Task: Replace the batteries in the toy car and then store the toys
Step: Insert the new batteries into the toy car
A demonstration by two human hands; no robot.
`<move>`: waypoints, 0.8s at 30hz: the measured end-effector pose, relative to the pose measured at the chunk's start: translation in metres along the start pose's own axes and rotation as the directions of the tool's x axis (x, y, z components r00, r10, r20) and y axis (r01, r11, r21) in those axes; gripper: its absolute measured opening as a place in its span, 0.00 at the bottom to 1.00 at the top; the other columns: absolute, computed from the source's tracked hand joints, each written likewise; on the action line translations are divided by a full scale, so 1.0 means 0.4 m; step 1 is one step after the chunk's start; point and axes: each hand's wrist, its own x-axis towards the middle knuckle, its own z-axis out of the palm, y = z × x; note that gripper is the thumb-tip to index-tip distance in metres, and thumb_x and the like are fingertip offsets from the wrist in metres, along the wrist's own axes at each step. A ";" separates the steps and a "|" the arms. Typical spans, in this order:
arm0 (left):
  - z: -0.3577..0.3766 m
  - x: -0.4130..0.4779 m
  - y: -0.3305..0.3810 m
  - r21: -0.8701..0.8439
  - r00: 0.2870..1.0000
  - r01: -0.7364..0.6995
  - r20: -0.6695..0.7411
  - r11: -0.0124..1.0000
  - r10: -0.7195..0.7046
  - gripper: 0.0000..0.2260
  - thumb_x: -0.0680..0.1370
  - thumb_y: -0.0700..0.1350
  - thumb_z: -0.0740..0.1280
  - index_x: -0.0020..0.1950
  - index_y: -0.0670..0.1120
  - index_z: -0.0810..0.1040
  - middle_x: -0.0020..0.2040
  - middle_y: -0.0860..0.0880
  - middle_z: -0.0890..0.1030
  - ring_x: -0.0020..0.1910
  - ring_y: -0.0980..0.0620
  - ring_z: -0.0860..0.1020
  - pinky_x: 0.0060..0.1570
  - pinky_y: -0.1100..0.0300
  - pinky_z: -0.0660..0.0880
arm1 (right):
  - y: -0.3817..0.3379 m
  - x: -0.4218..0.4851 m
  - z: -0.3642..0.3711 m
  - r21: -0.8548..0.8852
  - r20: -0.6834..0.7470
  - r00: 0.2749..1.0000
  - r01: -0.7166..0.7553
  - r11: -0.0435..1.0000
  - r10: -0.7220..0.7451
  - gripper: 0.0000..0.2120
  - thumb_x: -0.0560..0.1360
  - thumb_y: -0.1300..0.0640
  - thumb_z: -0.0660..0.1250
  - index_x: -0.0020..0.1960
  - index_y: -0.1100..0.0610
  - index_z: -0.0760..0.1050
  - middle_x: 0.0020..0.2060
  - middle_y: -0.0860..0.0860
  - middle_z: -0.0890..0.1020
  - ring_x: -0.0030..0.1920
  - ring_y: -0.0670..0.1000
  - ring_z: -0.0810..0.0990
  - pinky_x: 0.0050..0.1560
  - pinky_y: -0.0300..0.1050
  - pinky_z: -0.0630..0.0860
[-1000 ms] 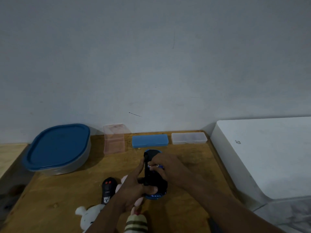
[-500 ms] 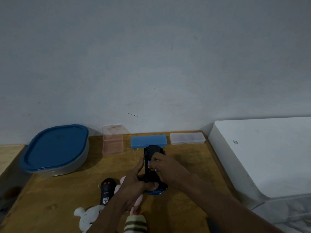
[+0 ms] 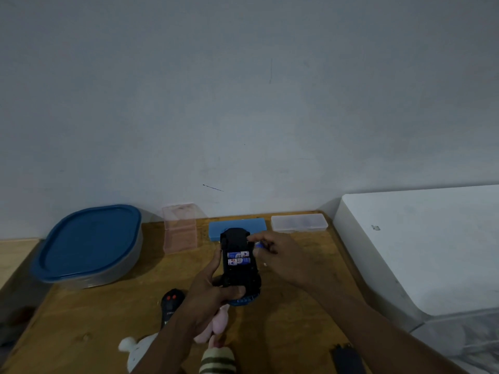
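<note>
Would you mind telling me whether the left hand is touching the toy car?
Touching: the head view shows the left hand wrapped around the upturned toy car, thumb along its side.

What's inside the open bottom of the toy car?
Two batteries lie side by side inside the toy car. Whether more slots are empty is too dark to tell.

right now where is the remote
In the head view the remote lies on the table, just left of the left hand, above the plush toys.
</note>
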 end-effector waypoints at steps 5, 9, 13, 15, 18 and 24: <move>0.004 0.001 -0.005 -0.023 1.000 0.003 -0.005 1.000 -0.003 0.48 0.65 0.28 0.74 0.75 0.62 0.59 0.58 0.38 0.82 0.57 0.37 0.80 0.59 0.36 0.74 | 0.004 -0.017 0.000 0.121 -0.147 0.989 -0.017 0.993 0.035 0.10 0.73 0.58 0.71 0.53 0.52 0.78 0.47 0.48 0.82 0.49 0.47 0.81 0.48 0.43 0.81; -0.002 0.011 -0.013 0.007 1.000 -0.005 -0.020 1.000 0.005 0.47 0.68 0.26 0.72 0.76 0.61 0.58 0.58 0.38 0.81 0.56 0.38 0.80 0.58 0.38 0.76 | -0.008 -0.025 0.020 -0.078 -0.044 0.999 0.026 0.997 -0.030 0.11 0.77 0.55 0.67 0.58 0.52 0.78 0.52 0.50 0.82 0.48 0.45 0.80 0.48 0.36 0.79; -0.007 0.012 -0.013 0.018 1.000 -0.005 -0.023 1.000 0.005 0.46 0.69 0.25 0.71 0.75 0.61 0.57 0.57 0.38 0.81 0.55 0.37 0.81 0.58 0.37 0.75 | -0.022 -0.021 0.034 -0.281 0.025 0.997 0.076 0.957 -0.071 0.15 0.76 0.53 0.68 0.62 0.53 0.77 0.58 0.50 0.80 0.50 0.44 0.76 0.37 0.24 0.66; -0.010 0.010 -0.013 0.025 0.999 -0.002 -0.032 1.000 0.003 0.46 0.69 0.25 0.71 0.75 0.62 0.57 0.58 0.38 0.81 0.55 0.37 0.81 0.58 0.37 0.76 | -0.027 -0.018 0.042 -0.319 -0.003 0.998 0.065 0.946 -0.069 0.14 0.76 0.54 0.68 0.60 0.54 0.78 0.58 0.51 0.80 0.49 0.42 0.73 0.37 0.24 0.65; -0.021 0.011 -0.016 0.030 0.999 -0.003 -0.051 1.000 0.004 0.47 0.68 0.27 0.72 0.76 0.61 0.56 0.60 0.38 0.80 0.56 0.37 0.80 0.58 0.37 0.76 | -0.030 -0.014 0.056 -0.381 -0.019 0.994 0.091 0.920 -0.107 0.14 0.78 0.59 0.64 0.63 0.54 0.77 0.57 0.54 0.76 0.52 0.44 0.71 0.42 0.26 0.63; -0.039 0.008 -0.008 0.067 0.997 -0.050 -0.048 0.996 0.054 0.49 0.66 0.28 0.75 0.76 0.60 0.57 0.58 0.40 0.82 0.55 0.39 0.81 0.56 0.41 0.78 | -0.043 -0.006 0.072 -0.442 -0.029 0.997 0.047 0.896 -0.066 0.13 0.78 0.58 0.65 0.61 0.58 0.78 0.58 0.55 0.81 0.56 0.48 0.77 0.42 0.22 0.62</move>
